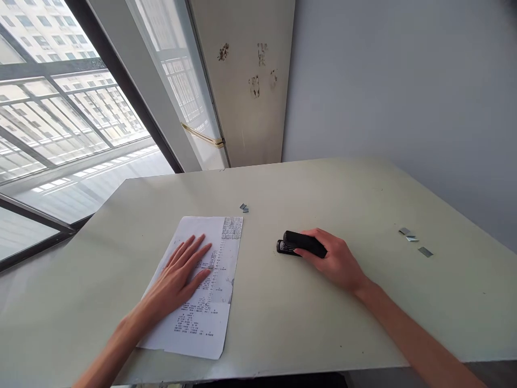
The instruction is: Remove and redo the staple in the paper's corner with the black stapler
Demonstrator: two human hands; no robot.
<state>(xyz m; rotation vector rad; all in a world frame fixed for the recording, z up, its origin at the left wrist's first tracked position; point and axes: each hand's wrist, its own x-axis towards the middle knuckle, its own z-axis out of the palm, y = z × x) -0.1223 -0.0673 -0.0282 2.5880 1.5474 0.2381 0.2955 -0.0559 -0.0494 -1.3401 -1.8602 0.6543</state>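
Observation:
My left hand (177, 277) lies flat on a printed sheet of paper (218, 323), its fingers spread over the upper left part. To the right of the sheet, my right hand (337, 258) is wrapped round a black stapler (305, 242) that rests on the table. The stapler's nose points left, and a gap shows between its upper arm and its base. Beyond the sheet's top right corner is a small group of staple strips (244, 208).
The pale table (323, 188) has more staple strips at the right, some grouped (405, 231) and one apart (425, 251). A grey wall (383, 81) and a light panel (246, 118) stand behind it. Glass windows are at the left.

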